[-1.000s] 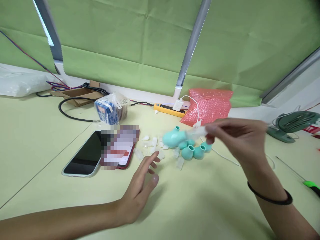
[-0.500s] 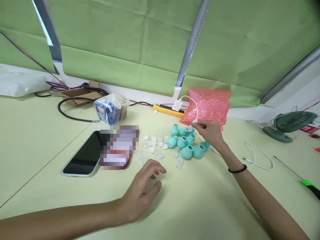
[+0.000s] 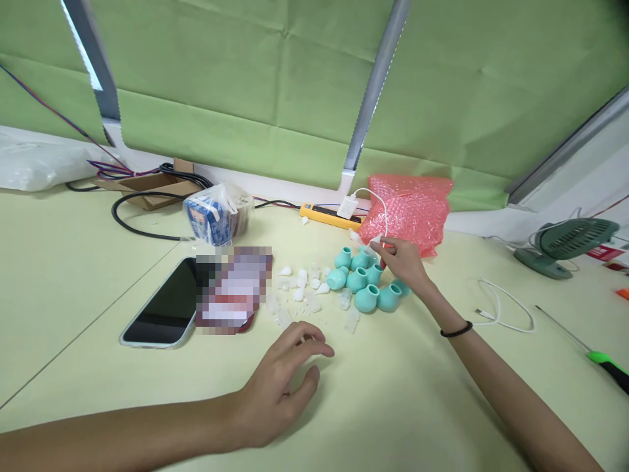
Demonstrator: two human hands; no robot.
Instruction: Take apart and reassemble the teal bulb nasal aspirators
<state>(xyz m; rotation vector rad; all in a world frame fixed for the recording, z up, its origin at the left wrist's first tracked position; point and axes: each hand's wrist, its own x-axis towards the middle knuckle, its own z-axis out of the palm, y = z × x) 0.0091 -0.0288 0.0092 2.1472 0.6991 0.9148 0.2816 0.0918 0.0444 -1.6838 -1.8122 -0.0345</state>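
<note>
My right hand [image 3: 405,263] is closed, thumb and finger pinching a small white piece [image 3: 376,240] over the back of a cluster of turquoise bulb-shaped pots [image 3: 366,297]. Their round mouths are open; several stand upright and one lies tipped toward the left. My left hand [image 3: 282,387] hovers low at the front with its fingers apart and nothing in them. Just beyond it lie white teardrop-shaped pieces [image 3: 301,278] and clear plastic bits [image 3: 351,320]. A clear little cup [image 3: 344,299] sits against the pots.
Two phones, one black-screened [image 3: 164,308] and one red-edged [image 3: 248,322], lie to the left. Pink bubble wrap [image 3: 413,213] and a yellow power strip [image 3: 324,216] are at the back. To the right are a white cable [image 3: 501,308], a green fan [image 3: 572,239] and a screwdriver [image 3: 607,367].
My right hand has shifted slightly left, and the white piece at its fingertips shows more clearly. My left hand has moved a little right and toward me, its fingers still apart.
</note>
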